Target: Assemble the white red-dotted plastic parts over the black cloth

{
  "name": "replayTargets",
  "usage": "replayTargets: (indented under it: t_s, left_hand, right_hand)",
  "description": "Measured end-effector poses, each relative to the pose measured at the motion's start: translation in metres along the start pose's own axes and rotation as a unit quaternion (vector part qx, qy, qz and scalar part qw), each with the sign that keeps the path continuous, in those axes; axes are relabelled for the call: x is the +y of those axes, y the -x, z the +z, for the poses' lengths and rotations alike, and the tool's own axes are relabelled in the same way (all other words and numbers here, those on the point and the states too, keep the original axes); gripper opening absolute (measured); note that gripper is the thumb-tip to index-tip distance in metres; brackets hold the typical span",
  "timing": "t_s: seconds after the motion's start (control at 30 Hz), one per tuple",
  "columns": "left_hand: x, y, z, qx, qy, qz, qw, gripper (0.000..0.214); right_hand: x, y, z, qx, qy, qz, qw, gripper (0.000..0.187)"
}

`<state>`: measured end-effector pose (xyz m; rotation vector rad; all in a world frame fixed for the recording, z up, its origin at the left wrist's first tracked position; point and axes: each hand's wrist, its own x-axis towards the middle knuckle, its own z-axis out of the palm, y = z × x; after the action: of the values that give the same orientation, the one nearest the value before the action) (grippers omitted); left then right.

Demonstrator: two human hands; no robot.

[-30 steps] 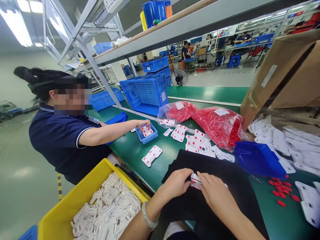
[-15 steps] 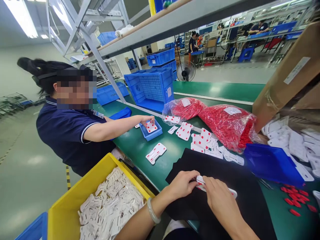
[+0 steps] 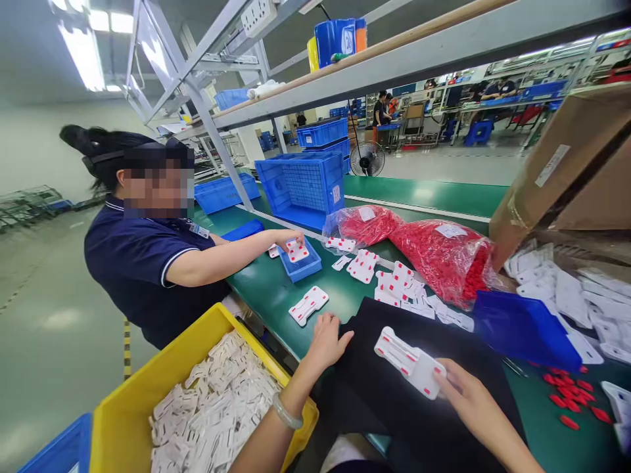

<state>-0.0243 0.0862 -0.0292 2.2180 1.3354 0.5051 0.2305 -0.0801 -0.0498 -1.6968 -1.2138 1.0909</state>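
Note:
My right hand (image 3: 456, 387) pinches one end of a white plastic plate with red pieces (image 3: 411, 362), holding it over the black cloth (image 3: 365, 387). My left hand (image 3: 326, 340) is empty, with its thumb apart from loosely bent fingers. Just beyond its fingertips, a similar white plate (image 3: 309, 305) lies flat on the green tabletop (image 3: 261, 292). Farther back are more white plates with red pieces (image 3: 363, 265), partly stacked. Loose red pieces (image 3: 566, 394) are scattered to the right of the cloth.
A co-worker (image 3: 148, 256) at the left reaches into a small blue tray (image 3: 302, 269). A yellow bin (image 3: 118, 394) of white parts stands by my left forearm. Bags of red pieces (image 3: 436, 256), a blue tray (image 3: 527, 332) and a cardboard box (image 3: 552, 164) line the back and right.
My left hand has let go of the white plate and moved left, toward the plate on the table. My right hand now holds its plate alone, turned to show its face.

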Motion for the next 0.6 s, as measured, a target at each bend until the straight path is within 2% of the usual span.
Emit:
replayTargets:
  t_s: [0.1, 0.17, 0.3, 0.37, 0.43, 0.5, 0.6]
  left_hand:
    - [0.000, -0.004, 0.009, 0.002, 0.020, -0.010, 1.000, 0.004]
    - [0.010, -0.004, 0.013, 0.008, 0.039, -0.014, 0.999, 0.011]
    - [0.047, 0.001, 0.028, 0.036, 0.093, -0.002, 0.995, 0.023]
    - [0.064, 0.005, 0.043, 0.036, 0.121, 0.054, 0.990, 0.023]
    - [0.073, 0.010, 0.060, 0.014, 0.102, 0.146, 0.984, 0.025]
    - [0.074, 0.013, 0.074, -0.011, 0.042, 0.222, 0.974, 0.031]
    - [0.065, 0.013, 0.085, -0.016, -0.008, 0.252, 0.967, 0.035]
  right_hand:
    - [0.006, -0.004, 0.001, -0.027, -0.090, 0.042, 0.995, 0.046]
    - [0.011, -0.005, 0.000, -0.033, -0.116, 0.063, 0.991, 0.047]
    - [0.017, -0.006, -0.001, -0.028, -0.129, 0.087, 0.987, 0.048]
    - [0.016, -0.006, 0.000, -0.022, -0.131, 0.089, 0.987, 0.048]
    - [0.015, -0.006, 0.002, -0.015, -0.137, 0.087, 0.987, 0.049]
    - [0.016, -0.006, 0.004, -0.006, -0.148, 0.085, 0.985, 0.050]
    - [0.020, -0.008, 0.007, 0.009, -0.174, 0.084, 0.981, 0.050]
